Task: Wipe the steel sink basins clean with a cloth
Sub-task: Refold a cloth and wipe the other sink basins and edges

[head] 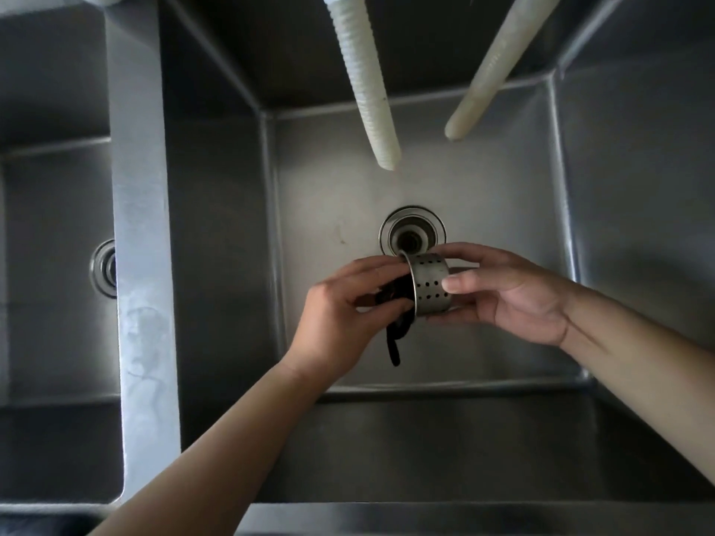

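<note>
Right hand (514, 295) grips strainer basket (429, 284) on its side, open mouth facing left, where left hand (340, 315) pinches dark cloth (394, 303) at the rim, above drain (412, 234).

A kitchen wash-up spot: deep twin steel basins (445, 179) with a divider (139, 226), open drain (412, 234), two ribbed white hoses (363, 79) overhead
</note>
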